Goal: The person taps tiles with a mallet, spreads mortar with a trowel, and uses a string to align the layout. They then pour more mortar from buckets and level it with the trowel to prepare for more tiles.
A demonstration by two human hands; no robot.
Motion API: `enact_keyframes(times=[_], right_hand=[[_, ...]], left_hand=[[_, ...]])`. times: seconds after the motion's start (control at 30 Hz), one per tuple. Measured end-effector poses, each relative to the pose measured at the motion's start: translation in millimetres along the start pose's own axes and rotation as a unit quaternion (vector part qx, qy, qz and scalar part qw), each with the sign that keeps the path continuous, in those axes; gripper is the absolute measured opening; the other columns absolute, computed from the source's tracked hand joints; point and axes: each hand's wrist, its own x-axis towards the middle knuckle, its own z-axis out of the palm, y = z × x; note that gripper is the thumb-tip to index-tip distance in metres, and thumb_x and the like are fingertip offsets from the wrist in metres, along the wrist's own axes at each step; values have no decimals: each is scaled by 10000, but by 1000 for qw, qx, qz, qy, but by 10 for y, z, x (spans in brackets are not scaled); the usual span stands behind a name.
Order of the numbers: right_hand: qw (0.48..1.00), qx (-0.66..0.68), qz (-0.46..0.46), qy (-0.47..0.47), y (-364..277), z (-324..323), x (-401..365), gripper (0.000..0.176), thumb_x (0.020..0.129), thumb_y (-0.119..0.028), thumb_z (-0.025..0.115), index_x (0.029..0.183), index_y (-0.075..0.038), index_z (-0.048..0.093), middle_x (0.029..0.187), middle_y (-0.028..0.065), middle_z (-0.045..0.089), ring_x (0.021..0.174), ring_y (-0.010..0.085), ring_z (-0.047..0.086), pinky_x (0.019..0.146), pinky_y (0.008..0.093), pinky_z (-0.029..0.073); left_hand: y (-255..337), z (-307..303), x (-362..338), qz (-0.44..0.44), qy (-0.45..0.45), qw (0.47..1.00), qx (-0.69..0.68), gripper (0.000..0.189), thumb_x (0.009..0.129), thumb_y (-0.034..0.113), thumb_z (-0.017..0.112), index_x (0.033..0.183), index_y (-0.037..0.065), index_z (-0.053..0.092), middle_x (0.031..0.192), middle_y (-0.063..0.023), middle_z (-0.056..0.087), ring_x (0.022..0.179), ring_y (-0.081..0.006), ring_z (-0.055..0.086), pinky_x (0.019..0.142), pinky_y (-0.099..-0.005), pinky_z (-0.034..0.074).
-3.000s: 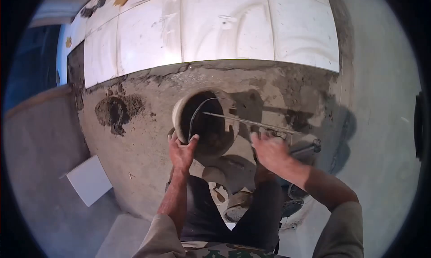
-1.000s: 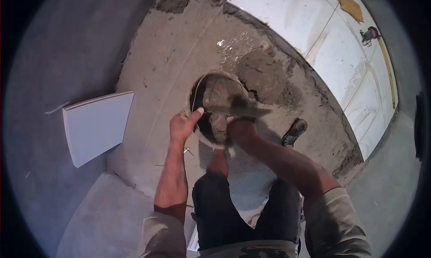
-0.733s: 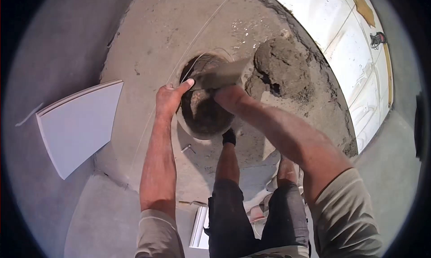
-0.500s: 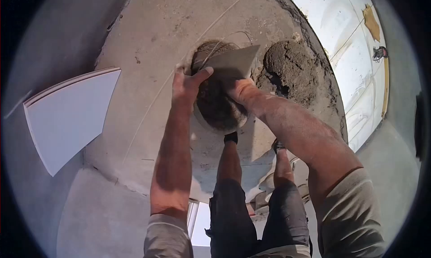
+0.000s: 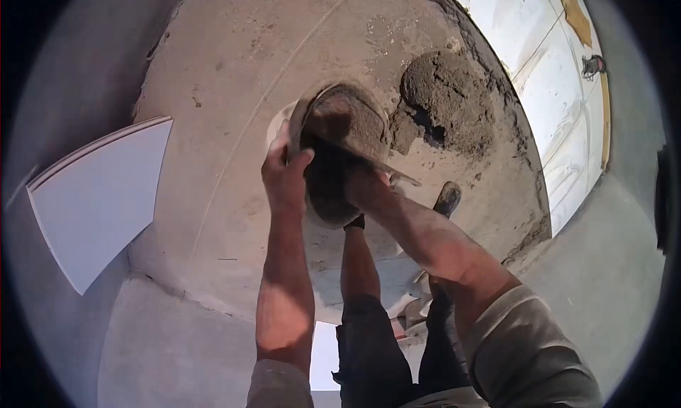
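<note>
My left hand [image 5: 287, 170] is closed on the left rim of a round, dirt-coated bucket [image 5: 351, 117], thumb on the near side of the rim. Inside the bucket shows a brown, gritty surface, partly in dark shadow. My right hand [image 5: 365, 184] reaches over the bucket's near right part, behind a flat trowel-like plate [image 5: 394, 172] seen nearly edge-on. Its fingers are in shadow and appear wrapped round the plate's hidden handle. Right of the bucket a heap of wet grey-brown mortar [image 5: 450, 99] lies on the floor.
A white panel [image 5: 106, 202] leans at the left. White sheeting [image 5: 553, 89] with a yellowish patch and a small dark object [image 5: 593, 67] lies at the right. My legs and shoes are just below the bucket. A thin line crosses the concrete floor [image 5: 234, 74].
The plate has swung from lying broad-faced over the bucket to nearly edge-on, lower down. The bucket's opening shows more. My right foot has moved up and to the right.
</note>
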Motion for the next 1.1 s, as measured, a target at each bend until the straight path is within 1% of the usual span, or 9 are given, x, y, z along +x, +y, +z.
enact_keyframes(times=[0.1, 0.2, 0.27, 0.43, 0.73, 0.83, 0.93, 1.0, 1.1], right_hand=[[899, 147, 190, 366, -211, -873, -115, 114, 756, -167, 568, 669, -107, 610, 637, 35, 534, 572, 239, 551, 496, 443, 474], [970, 213, 117, -23, -171, -1392, -343, 105, 739, -180, 584, 713, -93, 638, 696, 61, 582, 640, 256, 588, 571, 426, 496], [953, 259, 119, -106, -103, -1631, -470, 122, 727, -188, 595, 742, -84, 657, 736, 78, 614, 685, 267, 612, 621, 415, 511], [943, 287, 139, 93, 502, -1944, -348, 121, 710, -163, 591, 743, -76, 669, 720, 96, 636, 674, 271, 631, 631, 393, 532], [953, 280, 36, -105, 879, -2695, 188, 219, 794, -173, 574, 917, -45, 702, 962, 131, 683, 926, 247, 666, 733, 346, 542], [842, 485, 191, -139, 753, -2639, 104, 228, 814, -189, 576, 944, -47, 697, 1001, 137, 673, 943, 264, 658, 759, 338, 537], [873, 450, 146, -118, 517, -2467, -149, 232, 825, -188, 570, 967, -55, 696, 1018, 160, 663, 942, 287, 654, 813, 351, 522], [950, 243, -88, -175, 363, -2339, -446, 216, 823, -175, 576, 963, -68, 701, 1017, 164, 662, 967, 286, 645, 851, 361, 506], [988, 115, -6, -98, -98, -1819, -507, 220, 801, -156, 576, 939, -38, 700, 1027, 171, 653, 1021, 301, 599, 896, 456, 455]], left_hand=[[-141, -49, -108, 2, 10, 999, -41, 624, 720, -12, 585, 1324, -56, 436, 1320, -144, 501, 1199, -237, 483, 978, -309, 388], [-112, -36, -114, -15, 28, 993, -116, 620, 730, -12, 586, 1326, -71, 425, 1304, -147, 496, 1177, -232, 482, 984, -306, 378], [-88, -135, -152, -50, 43, 982, -176, 619, 728, -3, 596, 1319, -81, 428, 1286, -144, 501, 1160, -223, 485, 987, -307, 371], [-147, -323, -54, -85, 119, 973, -180, 516, 718, 30, 629, 1214, -57, 520, 1044, -84, 598, 965, -160, 546, 862, -281, 420], [-37, -75, 9, -63, 18, 987, -150, 457, 741, -29, 588, 1194, -60, 538, 1060, -68, 600, 939, -135, 561, 852, -258, 437], [-92, 48, -58, -38, 0, 988, -148, 562, 731, -7, 593, 1279, -66, 483, 1165, -99, 581, 1041, -159, 552, 912, -262, 428], [-114, 64, -131, -21, 14, 984, -177, 465, 736, 28, 584, 1189, -57, 530, 1096, -100, 594, 966, -177, 562, 890, -296, 424], [-130, -25, -138, -38, 11, 990, -132, 458, 737, 29, 584, 1184, -53, 531, 1093, -101, 595, 963, -183, 564, 886, -300, 429], [-118, -218, -138, -44, 38, 994, -97, 449, 737, 33, 589, 1175, -48, 532, 1084, -102, 597, 959, -190, 568, 874, -308, 438]])
